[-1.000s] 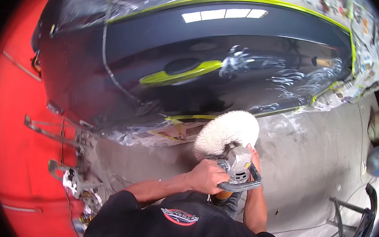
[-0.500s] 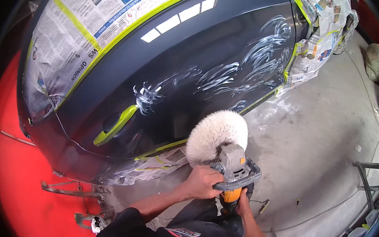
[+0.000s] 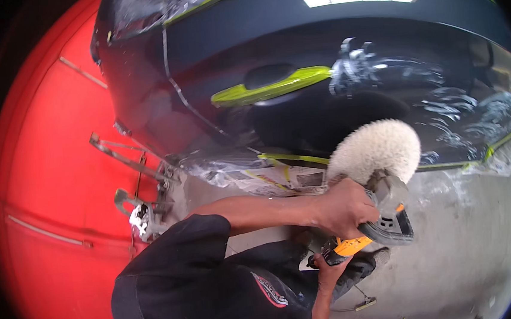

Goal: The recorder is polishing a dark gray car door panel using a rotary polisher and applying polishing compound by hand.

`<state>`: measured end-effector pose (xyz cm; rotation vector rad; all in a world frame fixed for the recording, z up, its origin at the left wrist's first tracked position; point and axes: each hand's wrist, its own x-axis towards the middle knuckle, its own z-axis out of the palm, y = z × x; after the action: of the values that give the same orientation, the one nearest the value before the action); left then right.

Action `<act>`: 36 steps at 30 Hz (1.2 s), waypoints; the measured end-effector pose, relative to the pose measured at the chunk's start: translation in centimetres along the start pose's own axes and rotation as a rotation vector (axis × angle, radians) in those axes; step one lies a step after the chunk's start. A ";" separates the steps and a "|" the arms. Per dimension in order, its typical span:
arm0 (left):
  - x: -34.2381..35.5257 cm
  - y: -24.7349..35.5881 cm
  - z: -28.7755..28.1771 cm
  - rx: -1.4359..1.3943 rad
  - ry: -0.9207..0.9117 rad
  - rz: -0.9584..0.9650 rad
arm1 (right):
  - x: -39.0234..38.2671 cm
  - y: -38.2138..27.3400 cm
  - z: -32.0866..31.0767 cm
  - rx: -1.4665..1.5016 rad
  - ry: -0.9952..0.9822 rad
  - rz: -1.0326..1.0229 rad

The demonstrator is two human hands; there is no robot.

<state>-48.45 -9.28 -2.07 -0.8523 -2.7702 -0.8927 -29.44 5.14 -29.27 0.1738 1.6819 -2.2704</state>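
My left hand (image 3: 349, 206) is wrapped round the black loop handle of a grey and orange polisher (image 3: 353, 245). Lower down, my right hand (image 3: 331, 268) grips the polisher's rear end. Its round, off-white wool pad (image 3: 386, 143) overlaps the lower edge of a dark car door (image 3: 246, 46); whether it touches the paint I cannot tell. Left of the pad is a door handle (image 3: 280, 87) covered in yellow-green tape. White smears (image 3: 449, 102) of what looks like polish streak the panel from beside that handle to the right.
Newspaper and plastic masking (image 3: 275, 179) hangs along the door's lower edge. A large red surface (image 3: 40, 170) fills the left side, with metal stands (image 3: 124, 159) before it. On the concrete floor (image 3: 465, 227), a small brush-like object (image 3: 366, 303) lies near my foot.
The view has swung left, so the door, its handle and the smears sit further right. The polisher, still in both hands, also appears further right and slightly higher.
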 end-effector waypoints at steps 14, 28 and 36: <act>-3.3 0.0 -3.2 0.106 -0.072 0.013 | -0.7 -0.2 5.2 0.311 -0.036 0.249; -3.5 0.4 -3.4 0.216 -0.111 -0.059 | -0.5 -0.5 5.5 0.084 -0.084 0.052; 0.9 0.1 -2.6 0.222 0.010 0.054 | 1.6 -3.1 4.1 0.065 -0.040 0.031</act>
<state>-49.28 -10.30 0.37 -0.8754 -2.7558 -0.5652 -31.55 1.81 -25.60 0.1671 1.5762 -2.2923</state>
